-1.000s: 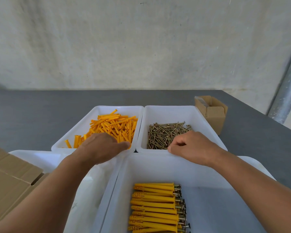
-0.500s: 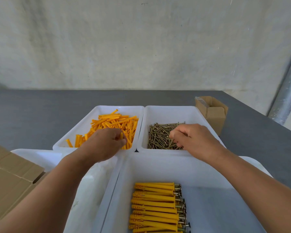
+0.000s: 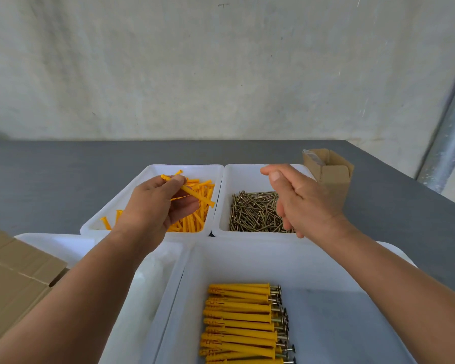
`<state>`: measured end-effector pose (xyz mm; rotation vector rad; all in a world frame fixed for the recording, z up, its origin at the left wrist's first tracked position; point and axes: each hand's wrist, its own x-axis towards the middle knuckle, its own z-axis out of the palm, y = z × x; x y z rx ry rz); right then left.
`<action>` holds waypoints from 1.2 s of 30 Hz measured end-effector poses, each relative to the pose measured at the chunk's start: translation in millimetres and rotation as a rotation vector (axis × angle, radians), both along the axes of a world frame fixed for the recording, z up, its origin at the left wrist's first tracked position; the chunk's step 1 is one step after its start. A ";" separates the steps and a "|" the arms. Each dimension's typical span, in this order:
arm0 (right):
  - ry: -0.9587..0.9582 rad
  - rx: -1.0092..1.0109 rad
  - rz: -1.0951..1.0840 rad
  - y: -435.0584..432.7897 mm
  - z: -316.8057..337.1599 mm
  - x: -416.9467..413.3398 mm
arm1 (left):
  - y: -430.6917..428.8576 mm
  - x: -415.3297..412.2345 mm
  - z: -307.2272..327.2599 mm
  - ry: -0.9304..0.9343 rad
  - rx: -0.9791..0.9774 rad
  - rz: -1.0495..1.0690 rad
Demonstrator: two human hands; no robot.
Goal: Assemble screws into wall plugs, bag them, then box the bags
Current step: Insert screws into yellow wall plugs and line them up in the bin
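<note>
Just half a second back both hands were down in the far trays; now they are lifted. The left hand [image 3: 153, 206] pinches one yellow wall plug [image 3: 188, 191] between thumb and fingers, clear above the loose plugs [image 3: 195, 222] under it. The right hand [image 3: 302, 200] has come up off the screws [image 3: 255, 211] below it, thumb raised and fingers bent downward. No screw shows in them, so I cannot tell whether one is tucked inside. The hands are well apart, each over its own tray. I judge this to be the pick for one more pairing: plug in hand, screw to meet it next, likely in the open air between the hands.

Finished plugs [image 3: 242, 319] lie in a neat row in the big tray [image 3: 247, 258] beneath the wrists, with bare floor to the right of the row. The far trays [image 3: 243, 168] sit rim to rim between the hands, so a dropped piece would likely land in one of them. A small cardboard box [image 3: 331, 179] stands just beyond the right hand; a bigger carton [image 3: 13, 274] lies beside the left forearm.
</note>
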<state>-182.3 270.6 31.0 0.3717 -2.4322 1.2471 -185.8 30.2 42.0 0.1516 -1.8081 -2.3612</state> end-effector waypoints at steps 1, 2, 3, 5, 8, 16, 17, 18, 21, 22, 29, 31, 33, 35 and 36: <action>0.010 0.064 0.004 -0.7 0.2 1.1 | 0.5 0.1 -0.1 -0.003 0.019 -0.006; 0.022 0.122 0.016 -1.3 0.5 2.5 | 0.8 0.2 0.1 -0.005 0.034 -0.013; 0.032 0.173 0.033 -2.2 0.9 4.2 | 1.2 0.1 0.2 -0.006 0.045 -0.018; 0.052 0.286 0.057 -4.2 1.6 7.1 | 2.4 -0.1 -0.2 -0.013 0.061 -0.025; 0.053 0.407 0.076 -8.1 2.8 9.6 | 3.9 -0.6 -1.7 -0.028 0.065 -0.024; 0.078 0.577 0.117 -12.0 4.4 19.7 | 8.2 0.7 -2.7 -0.051 0.063 -0.047; 0.084 0.607 0.117 -12.1 4.7 21.2 | 9.1 1.3 -2.4 -0.051 0.065 -0.050; 0.082 0.634 0.119 -12.0 4.7 22.1 | 9.7 2.2 -2.0 -0.051 0.069 -0.052; 0.044 0.668 0.156 -13.3 4.3 22.3 | 11.1 4.2 -1.8 -0.052 0.074 -0.063; 0.033 0.666 0.169 -14.1 4.2 22.4 | 11.5 4.8 -2.1 -0.053 0.071 -0.065; -0.004 0.649 0.184 -16.6 4.0 22.4 | 13.6 3.6 -5.2 -0.061 0.041 -0.085; -0.012 0.643 0.179 -16.7 3.4 22.5 | 15.5 3.7 -6.3 -0.055 0.028 -0.100; -0.014 0.633 0.181 -16.7 2.7 22.0 | 17.5 4.5 -7.4 -0.047 0.019 -0.113; -0.004 0.636 0.179 -16.5 2.2 21.4 | 19.1 5.6 -7.9 -0.043 0.001 -0.115; -0.001 0.637 0.178 -16.2 1.9 21.2 | 19.8 6.1 -7.8 -0.041 -0.010 -0.117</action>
